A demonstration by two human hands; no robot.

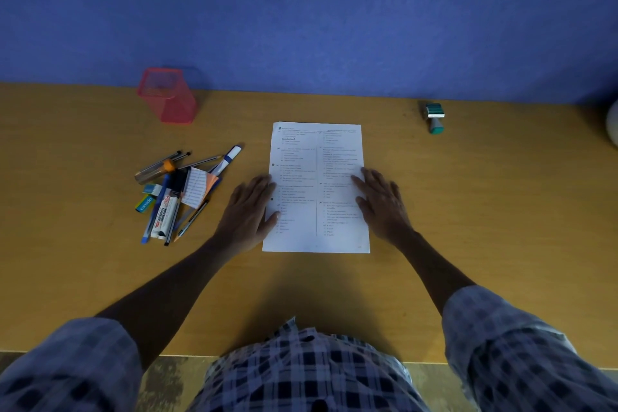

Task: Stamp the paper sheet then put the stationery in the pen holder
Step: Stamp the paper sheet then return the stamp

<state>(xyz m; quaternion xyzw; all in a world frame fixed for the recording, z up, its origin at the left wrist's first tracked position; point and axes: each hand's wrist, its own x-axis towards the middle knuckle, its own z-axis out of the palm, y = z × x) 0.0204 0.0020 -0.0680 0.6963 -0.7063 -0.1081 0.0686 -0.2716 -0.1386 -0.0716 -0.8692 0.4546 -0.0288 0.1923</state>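
Observation:
A printed white paper sheet (316, 187) lies flat in the middle of the wooden desk (468, 211). My left hand (249, 211) rests flat on its left edge and my right hand (381, 201) rests flat on its right edge, fingers straight. A green stamp (434, 118) lies on its side at the back right, well apart from both hands. A red mesh pen holder (169, 94) stands at the back left against the wall. A pile of stationery (182, 192), with pens, pencils, a marker, erasers and sticky notes, lies left of the sheet.
A blue wall (301, 10) runs along the far edge of the desk. Part of a pale rounded object (613, 125) shows at the right border. The desk's near edge sits just in front of my checked shirt.

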